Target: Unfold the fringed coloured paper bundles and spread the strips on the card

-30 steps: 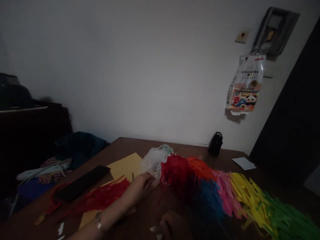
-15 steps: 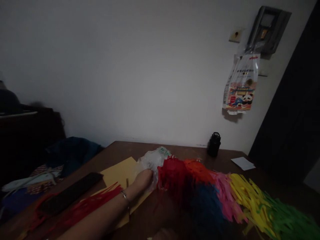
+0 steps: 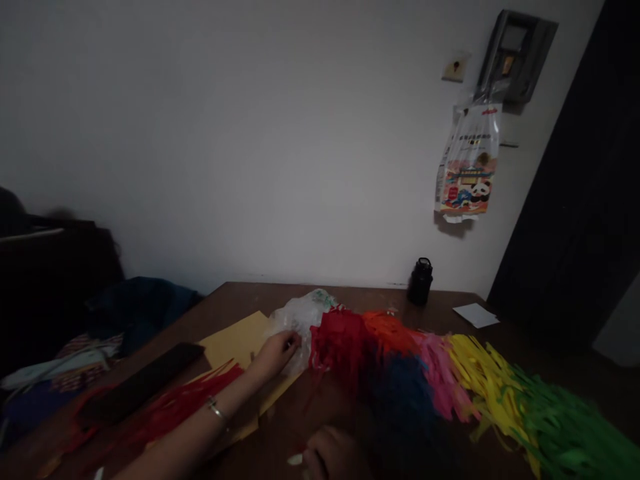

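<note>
My left hand reaches out across the brown surface, a bracelet on that wrist. Its fingers are curled in narrowly at the front of the plastic bag – whether they pinch any of it, I cannot tell. The bag sits crumpled between the yellow paper and the red bundle of strips.

My right hand is low and nearest to me, dark, its fingers bent; a small pale bit shows by the fingertips – too dim to say whether I hold it.

To the right of the red bundle lie orange strips, blue strips, pink strips, yellow strips and green strips. Loose red strips lie left of my left hand, beside the dark case. The black lantern stands near the wall.
</note>
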{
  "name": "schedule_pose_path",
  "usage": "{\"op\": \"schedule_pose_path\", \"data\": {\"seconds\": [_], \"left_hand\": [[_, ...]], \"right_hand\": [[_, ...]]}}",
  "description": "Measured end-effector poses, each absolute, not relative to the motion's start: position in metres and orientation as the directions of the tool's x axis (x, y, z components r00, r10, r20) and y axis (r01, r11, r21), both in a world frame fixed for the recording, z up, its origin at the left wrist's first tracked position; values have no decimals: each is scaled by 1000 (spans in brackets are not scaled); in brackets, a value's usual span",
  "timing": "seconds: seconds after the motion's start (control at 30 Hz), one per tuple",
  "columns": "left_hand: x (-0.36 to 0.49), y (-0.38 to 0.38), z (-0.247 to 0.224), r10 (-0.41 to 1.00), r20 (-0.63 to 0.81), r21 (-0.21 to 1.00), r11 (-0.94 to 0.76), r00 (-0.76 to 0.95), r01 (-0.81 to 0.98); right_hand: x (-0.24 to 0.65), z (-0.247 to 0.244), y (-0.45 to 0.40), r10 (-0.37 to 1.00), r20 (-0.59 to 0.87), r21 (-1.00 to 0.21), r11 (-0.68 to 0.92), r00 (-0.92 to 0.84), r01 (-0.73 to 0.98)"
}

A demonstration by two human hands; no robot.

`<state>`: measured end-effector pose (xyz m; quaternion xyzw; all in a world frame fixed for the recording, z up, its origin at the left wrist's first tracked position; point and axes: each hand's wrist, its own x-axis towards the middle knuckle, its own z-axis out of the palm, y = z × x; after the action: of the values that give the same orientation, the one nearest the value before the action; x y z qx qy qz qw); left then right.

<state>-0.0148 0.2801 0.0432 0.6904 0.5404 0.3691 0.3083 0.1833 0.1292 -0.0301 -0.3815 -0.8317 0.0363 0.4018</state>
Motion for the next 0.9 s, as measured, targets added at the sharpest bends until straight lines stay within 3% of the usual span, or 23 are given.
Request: {"op": "schedule_pose_path", "data": {"seconds": [0.2, 0.3, 0.47, 0.9], "left_hand": [[-2, 212, 38, 994, 10, 999, -14, 111, 39], [7, 167, 31, 985, -98, 983, 118, 141, -139], [18, 126, 17, 950, -224, 890, 291, 217, -351], [20, 125, -1, 972, -173, 931, 214, 158, -295]], "right_hand": [[178, -27, 129, 674, 704, -461, 673, -224, 578], [181, -13, 124, 731, 675, -583, 610, -98, 537], [186, -1, 116, 784, 591, -633, 596, -188, 495], [184, -9, 116, 769, 576, -569, 620, -276, 541]]}}
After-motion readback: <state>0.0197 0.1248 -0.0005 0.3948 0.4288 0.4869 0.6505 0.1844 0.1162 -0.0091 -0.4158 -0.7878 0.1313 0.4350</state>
